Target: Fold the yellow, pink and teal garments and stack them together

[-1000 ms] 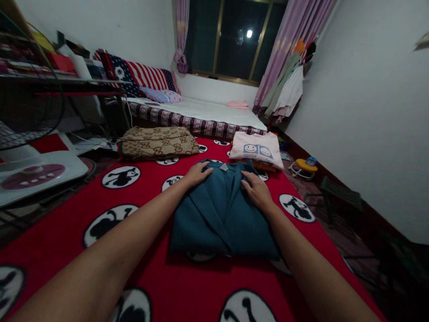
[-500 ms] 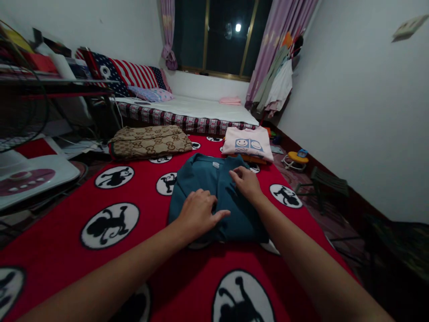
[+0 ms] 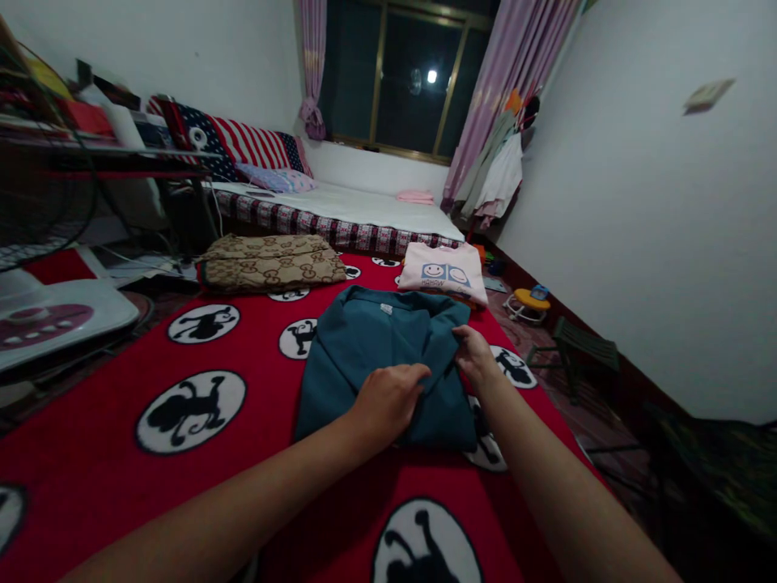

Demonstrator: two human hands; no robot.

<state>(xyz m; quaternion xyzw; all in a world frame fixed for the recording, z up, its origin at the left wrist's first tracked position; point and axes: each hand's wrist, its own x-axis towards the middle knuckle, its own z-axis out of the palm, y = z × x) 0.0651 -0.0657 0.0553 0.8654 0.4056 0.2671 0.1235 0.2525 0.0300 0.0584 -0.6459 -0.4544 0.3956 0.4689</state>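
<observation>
A teal collared garment [image 3: 346, 356] lies folded on the red blanket [image 3: 255, 470] with white circles and dark figures. My left hand [image 3: 392, 397] is closed on the garment's front, right of its middle, thumb and fingers pinching the fabric. At the right edge of the collar, my right hand [image 3: 477, 356] grips the fabric between thumb and fingers. Behind the garment lies a folded pale pink shirt [image 3: 442, 271] with smiley prints. Further left is a folded brown patterned cloth [image 3: 273, 261].
A bed with a white sheet [image 3: 364, 206] stands at the back. On the left is a cluttered desk [image 3: 121, 154] above a white and pink appliance [image 3: 73, 312]. A yellow stool [image 3: 530, 300] and a dark green stool [image 3: 583, 344] are at the right.
My left hand has moved right and closed on the fabric. My right hand has moved right and down to the collar's edge and taken hold. The collar now lies spread wider.
</observation>
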